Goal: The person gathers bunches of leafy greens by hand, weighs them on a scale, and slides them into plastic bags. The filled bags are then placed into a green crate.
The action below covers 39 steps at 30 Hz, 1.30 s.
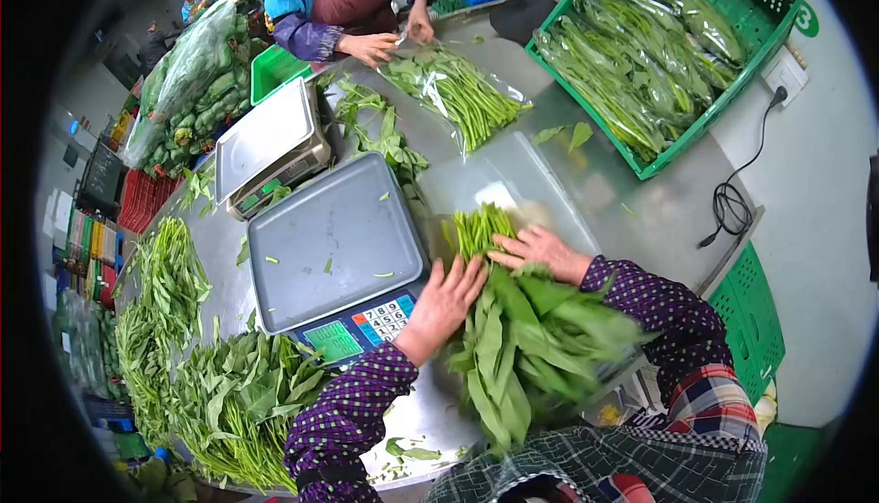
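Observation:
A bunch of water spinach (526, 324) lies before me, its cut stems pointing away and its leaves toward my body, some smeared by motion. My left hand (444, 302) presses on the left side of the stems, with its fingers stretched over them. From the other side my right hand (542, 253) lies across the stems, fingers bent around the bunch. Both hands hold it between them. Under the stem end is a clear plastic bag (563, 187), spread on the metal table (659, 219).
Left of the bunch stands a scale with a grey tray (334, 242); a second scale (265, 141) is beyond. Loose greens (243, 402) pile at left. Across the table a co-worker's hands (371, 47) handle bagged greens (458, 91). A green crate (600, 118) holds bagged greens.

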Available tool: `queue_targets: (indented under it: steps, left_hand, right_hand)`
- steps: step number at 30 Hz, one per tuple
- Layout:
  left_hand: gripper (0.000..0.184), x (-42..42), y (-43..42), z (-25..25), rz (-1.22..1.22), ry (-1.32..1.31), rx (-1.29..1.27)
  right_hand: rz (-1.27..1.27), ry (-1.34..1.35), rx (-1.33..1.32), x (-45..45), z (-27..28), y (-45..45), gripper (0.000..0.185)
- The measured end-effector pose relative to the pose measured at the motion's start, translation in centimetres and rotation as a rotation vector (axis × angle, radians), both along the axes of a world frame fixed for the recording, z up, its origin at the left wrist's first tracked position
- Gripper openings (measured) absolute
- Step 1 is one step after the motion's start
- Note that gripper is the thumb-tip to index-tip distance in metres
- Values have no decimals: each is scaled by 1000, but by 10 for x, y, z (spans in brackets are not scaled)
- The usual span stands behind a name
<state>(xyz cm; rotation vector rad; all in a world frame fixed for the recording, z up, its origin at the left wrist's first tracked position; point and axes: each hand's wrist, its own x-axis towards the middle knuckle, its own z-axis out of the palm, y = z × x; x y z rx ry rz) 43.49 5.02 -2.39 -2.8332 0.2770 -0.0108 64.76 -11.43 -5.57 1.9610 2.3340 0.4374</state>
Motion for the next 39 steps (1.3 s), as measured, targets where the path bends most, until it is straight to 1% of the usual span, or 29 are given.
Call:
queue_targets:
  steps: [1,2,5,6,7,8,9,10,12,13,14,15,17,18,19,20,21,23,24,25,26,27,28,29,30,31,32,35,39]
  left_hand:
    - [56,-4,-8,-12,-11,115,17]
    - [56,-7,-10,-22,-11,132,13]
    - [45,-12,-11,-7,-7,16,-233]
    - [40,-16,-10,-6,90,-93,-404]
    - [35,-18,-10,-4,187,-206,-571]
    - [35,-17,-14,-2,188,-201,-571]
    - [28,-16,-22,4,494,-225,-635]
    - [23,-15,-27,8,805,-252,-690]
    - [25,-21,-28,-9,835,-222,-687]
    - [32,-25,-28,-17,853,-185,-684]
    - [38,-25,-34,-22,918,-223,-792]
    - [36,-26,-38,-23,920,-245,-780]
    - [37,-27,-36,-20,1241,-190,-1509]
    - [37,-24,-38,-7,1329,-187,-1775]
    - [39,-24,-38,-9,1368,-204,-1961]
    - [42,-24,-43,-10,1321,-174,-1872]
    - [44,-22,-49,-11,1275,-156,-1781]
    - [54,-20,-55,-23,1236,63,-1712]
    - [62,-27,-56,-56,1218,242,-1740]
    - [65,-30,-69,-70,1215,197,-1860]
    - [66,-36,-75,-87,981,145,-1954]
    - [63,-41,-83,-30,894,59,-1893]
    - [61,-36,-94,-58,807,-43,-2004]
    - [63,-39,-107,-10,718,-240,-2110]
    - [74,-37,-111,-16,762,-326,-1926]
    - [84,-17,-125,-64,749,-611,-1893]
    - [84,-23,-114,-58,801,-723,-1866]
    - [91,-24,-129,-13,929,-568,-1899]
    - [94,-38,-111,-5,747,-784,-1921]
  right_hand:
    - [37,-87,-47,-2,-19,-8,55]
    - [-4,170,-26,-2,-35,-18,58]
    - [-1,243,-91,12,2,-29,62]
    - [30,253,-25,17,22,-32,53]
    - [29,258,-26,22,18,-37,53]
    - [-63,430,177,27,11,-44,42]
    - [-153,600,382,32,5,-50,33]
    - [-145,603,381,37,2,-56,33]
    - [-1022,1425,-99,41,-4,-64,28]
    - [-1009,1429,-101,35,-12,-64,28]
    - [-983,1631,-80,25,-24,-63,35]
    - [-951,1835,-60,16,-31,-61,43]
    - [-845,1744,18,1,-38,-56,49]
    - [-863,1673,44,-2,-58,-53,49]
    - [-873,1600,71,-8,-37,-38,49]
    - [-924,1672,-135,-15,-7,-38,52]
    - [-760,1654,21,-19,-47,-40,57]
    - [-712,2099,83,-44,-25,-41,67]
    - [-620,1966,71,-53,-13,-43,70]
    - [-488,1833,54,-59,-2,-43,74]
    - [-490,1831,86,-72,1,-45,75]
    - [-423,1753,119,-78,0,-46,76]
    - [-427,1717,155,-85,-2,-45,80]
    - [-338,1797,290,-84,-32,-43,87]
    - [-338,2184,195,-78,-36,-28,89]
    - [-364,2088,199,-79,-24,-28,89]
    - [-364,1904,194,-82,-4,-25,89]
    - [-333,1457,184,-107,69,-28,89]
    - [-189,1108,182,-134,127,-24,90]
